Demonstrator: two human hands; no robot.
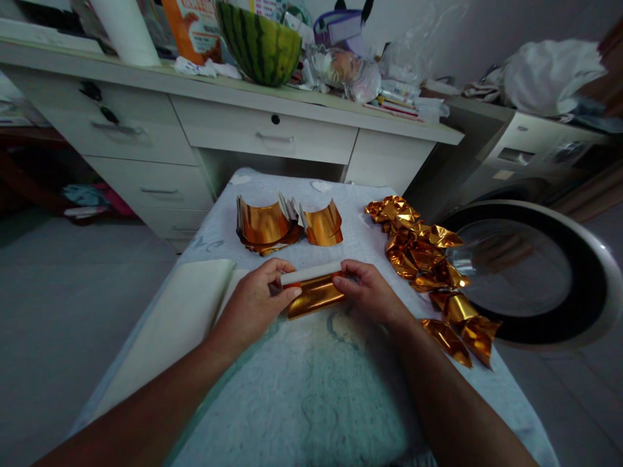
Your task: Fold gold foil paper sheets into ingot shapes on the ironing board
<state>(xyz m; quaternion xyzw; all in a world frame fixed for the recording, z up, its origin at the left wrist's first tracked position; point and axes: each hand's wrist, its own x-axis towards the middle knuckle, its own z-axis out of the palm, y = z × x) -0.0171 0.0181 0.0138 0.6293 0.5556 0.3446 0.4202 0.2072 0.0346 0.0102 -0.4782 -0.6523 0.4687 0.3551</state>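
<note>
Between my two hands is a sheet of shiny gold foil (316, 297) with a white strip rolled along its top edge. My left hand (263, 292) pinches its left end, thumb in front. The right end is gripped by my right hand (363, 285), thumb over the front. Beyond my hands lie a stack of curved gold sheets (265, 224) and a smaller curved stack (324, 226). Folded or crumpled gold foil pieces (418, 253) run in a row to the right. White paper (170, 324) lies left of my left hand.
A cloth-covered table (311, 395) is under my hands. Behind it stands a white desk (272, 130) with drawers, bearing half a watermelon (260, 45), a paper roll (126, 32) and bags. At the right, a washing machine's round door (525, 272) hangs open beside the table edge.
</note>
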